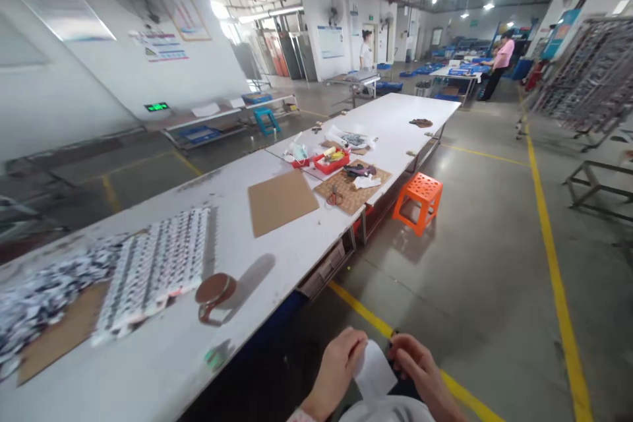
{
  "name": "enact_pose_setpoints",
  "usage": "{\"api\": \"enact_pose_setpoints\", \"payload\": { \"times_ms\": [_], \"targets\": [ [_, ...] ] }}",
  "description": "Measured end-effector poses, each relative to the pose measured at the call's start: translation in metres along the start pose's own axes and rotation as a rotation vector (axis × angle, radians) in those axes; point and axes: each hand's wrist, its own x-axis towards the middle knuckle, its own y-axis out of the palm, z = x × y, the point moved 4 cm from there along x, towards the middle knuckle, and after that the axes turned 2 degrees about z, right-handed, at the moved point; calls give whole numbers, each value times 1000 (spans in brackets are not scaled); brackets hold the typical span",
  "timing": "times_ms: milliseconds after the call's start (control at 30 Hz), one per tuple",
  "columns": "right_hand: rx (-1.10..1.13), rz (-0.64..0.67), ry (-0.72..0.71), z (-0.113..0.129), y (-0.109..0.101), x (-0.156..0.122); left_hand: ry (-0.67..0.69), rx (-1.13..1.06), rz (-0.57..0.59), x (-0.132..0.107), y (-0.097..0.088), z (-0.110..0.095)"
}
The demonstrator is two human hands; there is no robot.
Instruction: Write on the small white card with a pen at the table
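Fingers pinch beside the white tabletop's edge: your left hand a thin white sheet, right hand something small, dark.

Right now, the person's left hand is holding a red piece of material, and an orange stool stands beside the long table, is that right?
Not quite: the piece of material in the left hand is white, not red, as the head view shows. An orange stool does stand beside the long table.
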Motion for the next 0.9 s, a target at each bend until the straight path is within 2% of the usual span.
{"api": "enact_pose_setpoints", "payload": {
  "times_ms": [100,167,233,300,367,467,567,667,767,833,900],
  "targets": [
    [-174,253,-29,31,13,72,-30,39,21,51,-17,-3],
    [-329,347,-22,50,22,118,-86,-12,-74,81,-33,5],
    [-414,363,-15,64,29,164,-194,-158,-251,105,-48,24],
    [-407,321,-7,72,35,208,-301,-399,-448,125,-56,51],
    [-351,249,4,72,39,251,-341,-637,-545,149,-56,78],
    [-228,164,26,65,47,309,-356,-795,-482,194,-63,103],
    [-82,93,77,65,58,359,-394,-804,-355,247,-93,109],
    [10,62,112,84,67,403,-387,-736,-265,302,-141,107],
    [-28,-1,136,113,65,444,-381,-657,-209,350,-178,113],
    [-47,-72,161,128,56,472,-398,-644,-211,374,-189,127],
    [-47,-127,179,139,44,502,-417,-630,-239,393,-188,149]
  ]
}}
